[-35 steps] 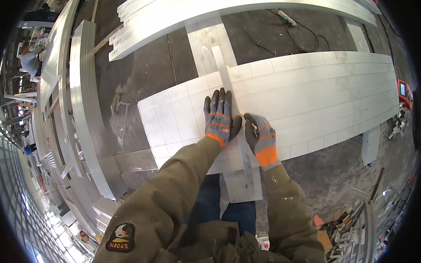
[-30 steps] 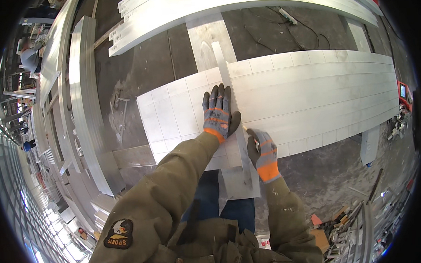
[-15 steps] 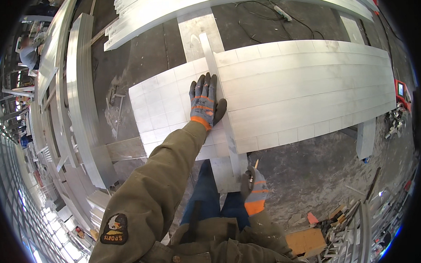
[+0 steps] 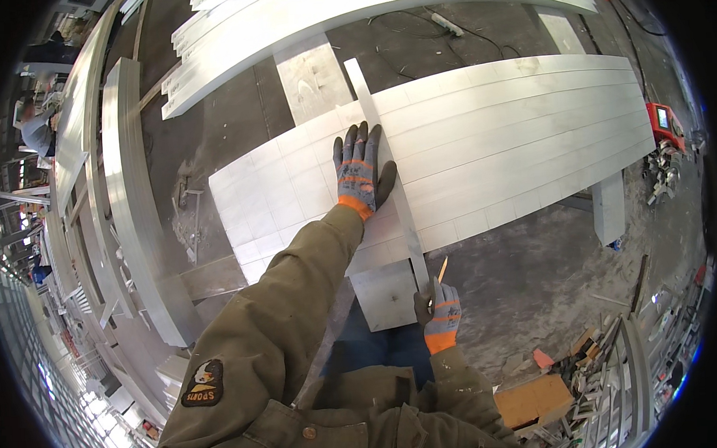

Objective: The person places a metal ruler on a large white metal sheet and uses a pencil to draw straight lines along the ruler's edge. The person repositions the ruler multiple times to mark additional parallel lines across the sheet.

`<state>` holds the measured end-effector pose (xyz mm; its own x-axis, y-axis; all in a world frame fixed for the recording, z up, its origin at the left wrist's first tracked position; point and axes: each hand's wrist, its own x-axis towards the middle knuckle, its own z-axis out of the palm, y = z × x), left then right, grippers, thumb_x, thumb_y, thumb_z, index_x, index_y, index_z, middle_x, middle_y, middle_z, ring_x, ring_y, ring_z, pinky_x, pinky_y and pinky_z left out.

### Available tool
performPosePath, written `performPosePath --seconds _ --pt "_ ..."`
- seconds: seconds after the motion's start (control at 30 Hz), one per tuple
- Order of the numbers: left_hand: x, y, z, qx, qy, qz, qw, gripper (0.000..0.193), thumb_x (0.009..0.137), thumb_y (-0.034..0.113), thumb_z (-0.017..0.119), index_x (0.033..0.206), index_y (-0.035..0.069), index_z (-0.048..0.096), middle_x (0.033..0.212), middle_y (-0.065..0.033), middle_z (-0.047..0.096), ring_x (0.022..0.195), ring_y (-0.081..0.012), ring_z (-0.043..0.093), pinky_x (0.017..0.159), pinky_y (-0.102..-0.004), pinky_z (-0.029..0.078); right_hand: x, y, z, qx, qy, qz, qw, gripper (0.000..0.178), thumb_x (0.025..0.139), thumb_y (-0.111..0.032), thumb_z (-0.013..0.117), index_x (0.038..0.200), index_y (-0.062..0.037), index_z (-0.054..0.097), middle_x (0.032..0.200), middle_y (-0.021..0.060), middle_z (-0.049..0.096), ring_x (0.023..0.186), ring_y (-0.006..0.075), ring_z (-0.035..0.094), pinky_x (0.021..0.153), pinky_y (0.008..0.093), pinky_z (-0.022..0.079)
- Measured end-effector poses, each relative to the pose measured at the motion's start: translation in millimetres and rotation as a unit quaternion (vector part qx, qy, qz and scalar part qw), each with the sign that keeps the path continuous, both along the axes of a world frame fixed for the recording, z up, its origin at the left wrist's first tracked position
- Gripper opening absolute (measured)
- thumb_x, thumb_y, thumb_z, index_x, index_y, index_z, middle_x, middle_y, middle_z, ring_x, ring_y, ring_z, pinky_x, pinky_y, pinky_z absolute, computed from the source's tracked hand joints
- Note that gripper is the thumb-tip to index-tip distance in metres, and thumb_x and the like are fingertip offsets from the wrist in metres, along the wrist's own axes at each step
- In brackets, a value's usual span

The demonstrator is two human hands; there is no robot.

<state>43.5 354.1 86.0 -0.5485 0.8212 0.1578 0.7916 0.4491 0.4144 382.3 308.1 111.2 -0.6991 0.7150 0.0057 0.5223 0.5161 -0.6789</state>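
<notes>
My left hand [image 4: 360, 167], in a grey glove with orange bands, lies flat with its fingers stretched out over a row of silvery metal profiles [image 4: 513, 139]. Its thumb side rests against a narrow straight metal bar [image 4: 399, 192] laid crosswise over the profiles. Thin marked lines cross the profiles on both sides of the bar. At the bar's near end my gloved right hand [image 4: 440, 309] is closed on a pencil [image 4: 444, 268], whose tip points up and away. Whether that hand also grips the bar is hidden.
Pale support beams [image 4: 383, 296] run under the profiles. Long profiles [image 4: 289, 33] lie beyond, others [image 4: 140, 200] to the left. A cable [image 4: 478, 36] trails on the floor. A red device [image 4: 665, 125] stands right; a cardboard box [image 4: 534, 401] and metal scraps lie lower right.
The view has turned slightly, shifting the profiles left in the picture. My right hand with the pencil is a little higher, at the bar's near end. My left hand stays flat beside the bar.
</notes>
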Motion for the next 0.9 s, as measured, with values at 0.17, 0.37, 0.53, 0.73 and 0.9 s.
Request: performPosePath --seconds 0.17,0.37,0.53,0.73,0.9 --pt "-5 12 -17 0.019 -0.015 0.057 0.998 0.077 0.097 0.033 0.059 0.160 -0.003 0.033 0.161 -0.0268 0.040 0.153 -0.0458 0.031 0.127 -0.0596 0.015 0 12 -1 0.005 -0.018 -0.003 1.000 0.052 0.086 -0.012 0.077 0.133 0.0043 0.063 0.115 0.0202 0.066 0.099 0.0408 0.061 0.086 0.0486 0.051" --pt "-2 9 -20 0.048 0.053 0.047 0.996 0.071 0.097 0.024 0.060 0.157 -0.005 0.037 0.157 -0.0264 0.044 0.149 -0.0455 0.036 0.126 -0.0570 0.023 6 18 -12 0.009 -0.016 0.006 1.000 0.054 0.083 -0.006 0.082 0.132 0.0037 0.064 0.113 0.0199 0.067 0.097 0.0390 0.064 0.081 0.0470 0.054" --pt "-3 7 -15 0.053 0.053 0.049 0.996 0.070 0.097 0.021 0.059 0.158 -0.003 0.037 0.156 -0.0269 0.045 0.148 -0.0452 0.038 0.126 -0.0557 0.024 4 11 -14 -0.043 -0.003 -0.003 0.999 0.054 0.084 -0.004 0.072 0.136 0.0059 0.061 0.116 0.0221 0.065 0.102 0.0422 0.060 0.089 0.0487 0.050" --pt "-2 7 -14 0.054 0.045 0.050 0.996 0.067 0.098 0.019 0.058 0.158 -0.001 0.038 0.156 -0.0270 0.046 0.148 -0.0448 0.038 0.126 -0.0547 0.024 0 7 -10 -0.047 0.002 -0.018 0.999 0.053 0.085 -0.011 0.079 0.135 0.0031 0.064 0.112 0.0204 0.065 0.097 0.0408 0.060 0.084 0.0483 0.052" --pt "-2 6 -14 0.053 0.033 0.056 0.996 0.066 0.099 0.020 0.057 0.158 -0.001 0.039 0.155 -0.0279 0.046 0.148 -0.0450 0.038 0.126 -0.0547 0.024 2 7 -10 -0.058 0.004 -0.022 0.998 0.053 0.085 -0.011 0.079 0.134 0.0025 0.064 0.113 0.0205 0.065 0.099 0.0419 0.060 0.086 0.0486 0.052"
